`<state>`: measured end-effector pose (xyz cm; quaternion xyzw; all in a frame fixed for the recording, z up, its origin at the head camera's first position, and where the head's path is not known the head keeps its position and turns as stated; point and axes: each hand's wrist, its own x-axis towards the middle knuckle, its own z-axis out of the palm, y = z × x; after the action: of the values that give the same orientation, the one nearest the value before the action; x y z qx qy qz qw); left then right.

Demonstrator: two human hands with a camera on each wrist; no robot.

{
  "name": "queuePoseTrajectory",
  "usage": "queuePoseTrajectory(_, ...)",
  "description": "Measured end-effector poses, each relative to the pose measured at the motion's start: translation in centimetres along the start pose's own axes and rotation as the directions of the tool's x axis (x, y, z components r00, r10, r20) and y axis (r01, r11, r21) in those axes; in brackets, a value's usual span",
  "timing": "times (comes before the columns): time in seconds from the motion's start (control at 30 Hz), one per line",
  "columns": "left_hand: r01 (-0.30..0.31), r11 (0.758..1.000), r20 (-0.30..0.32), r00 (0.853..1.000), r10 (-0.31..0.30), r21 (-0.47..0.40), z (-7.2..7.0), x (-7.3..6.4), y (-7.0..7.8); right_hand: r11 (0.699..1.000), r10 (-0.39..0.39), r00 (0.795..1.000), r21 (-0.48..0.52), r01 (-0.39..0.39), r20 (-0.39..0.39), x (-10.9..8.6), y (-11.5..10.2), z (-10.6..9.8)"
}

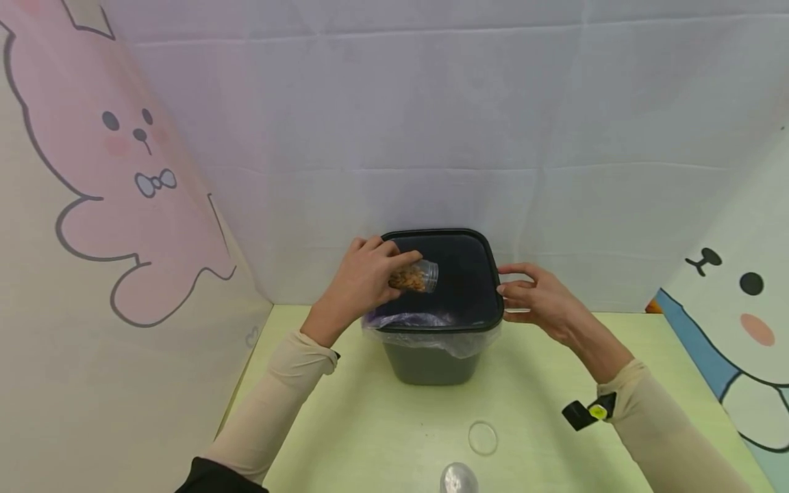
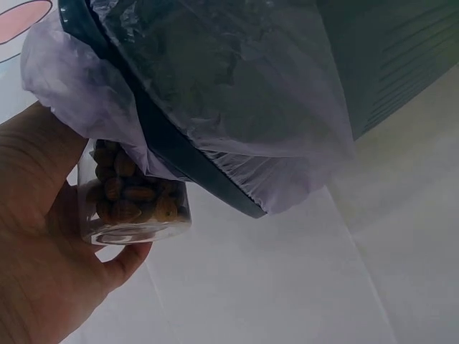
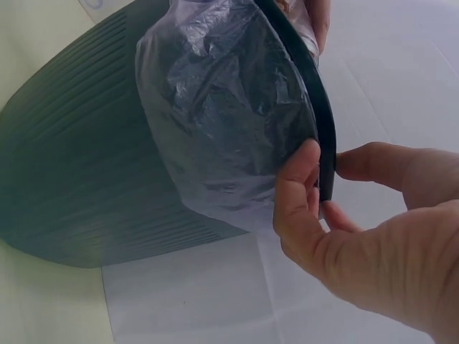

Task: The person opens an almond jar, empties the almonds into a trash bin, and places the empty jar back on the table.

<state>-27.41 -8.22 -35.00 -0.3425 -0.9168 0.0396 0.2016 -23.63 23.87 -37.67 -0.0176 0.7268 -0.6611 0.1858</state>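
Note:
My left hand [image 1: 364, 277] grips a clear jar [image 1: 430, 275] with brown nuts [image 2: 133, 190] inside. Tilted on its side, the jar lies over the dark top of a green bin [image 1: 434, 363], its mouth end pointing right. A thin plastic bag [image 3: 222, 107] hangs folded over the bin's black rim [image 3: 326, 122]. At the bin's right side, my right hand [image 1: 542, 301] pinches that rim between thumb and fingers, as the right wrist view shows. Whether the dark top is a lid or the inside, I cannot tell.
A thin pale ring [image 1: 483, 438] lies on the light yellow table [image 1: 345, 424] in front of the bin. Closer to me is a shiny rounded object [image 1: 459, 478], partly cut off. A white cloth wall [image 1: 431, 137] stands behind the bin.

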Motion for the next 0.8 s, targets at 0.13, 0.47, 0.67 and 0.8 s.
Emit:
queuePoseTrajectory(0.13, 0.000, 1.000, 0.012, 1.000, 0.000, -0.002, 0.2, 0.1, 0.0, 0.998, 0.018, 1.000, -0.052, -0.019, -0.017, 0.1, -0.2, 0.0)
queuePoseTrajectory(0.47, -0.013, 1.000, 0.013, 1.000, 0.013, 0.010, 0.6, 0.3, 0.1, 0.996, 0.001, 0.998, -0.083, -0.007, -0.063, 0.7, -0.1, -0.1)
queuePoseTrajectory(0.67, -0.014, 1.000, -0.003, 1.000, 0.014, 0.017, 0.6, 0.3, -0.1, 0.998, -0.004, 0.998, -0.068, 0.000, -0.063, 0.9, -0.1, -0.1)
queuePoseTrajectory(0.8, -0.019, 0.999, -0.009, 1.000, 0.020, 0.038, 0.7, 0.4, -0.2, 0.998, -0.004, 0.998, -0.055, 0.000, -0.064, 1.1, -0.3, 0.0)
